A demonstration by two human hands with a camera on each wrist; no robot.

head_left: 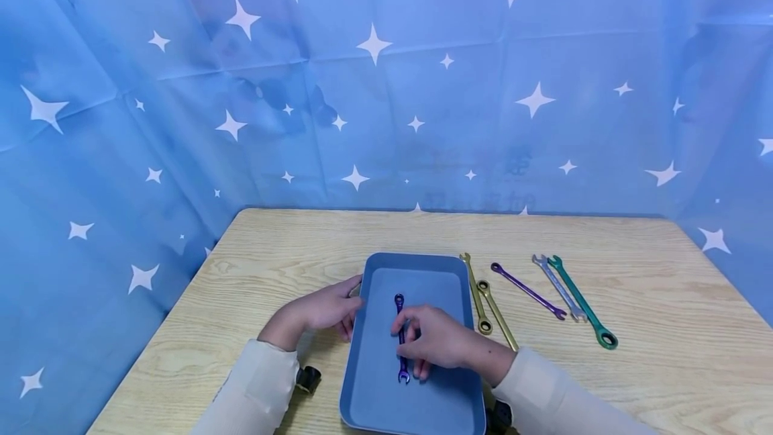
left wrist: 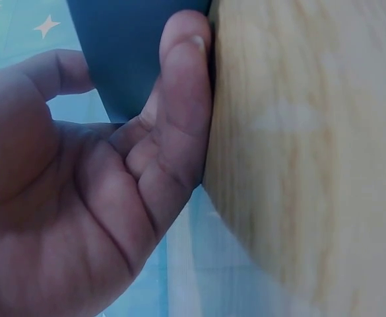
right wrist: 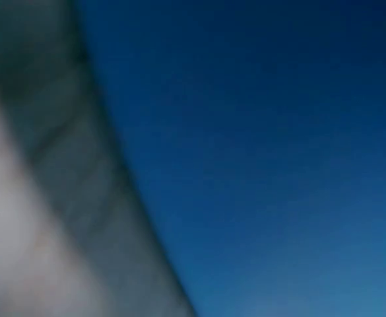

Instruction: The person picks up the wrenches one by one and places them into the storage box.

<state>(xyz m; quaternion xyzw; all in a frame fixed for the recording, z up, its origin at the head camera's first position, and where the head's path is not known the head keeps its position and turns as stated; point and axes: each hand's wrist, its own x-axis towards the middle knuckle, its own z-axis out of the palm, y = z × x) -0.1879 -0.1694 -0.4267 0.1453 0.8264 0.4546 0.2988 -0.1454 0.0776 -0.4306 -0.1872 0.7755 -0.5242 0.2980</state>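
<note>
1. On the table (head_left: 664,327), the blue tray (head_left: 423,274) holds a small purple wrench (head_left: 400,304).
2. Right hand (head_left: 437,341) pinches the wrench to place it flat.
3. Left hand (head_left: 326,311) rests open, fingers straight, against the tray's side, steadying it.

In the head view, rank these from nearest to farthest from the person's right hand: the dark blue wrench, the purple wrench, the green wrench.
From the right hand:
1. Dark blue wrench, in the tray, under its fingers.
2. Purple wrench, on the table right of the tray.
3. Green wrench, farthest right.
</note>
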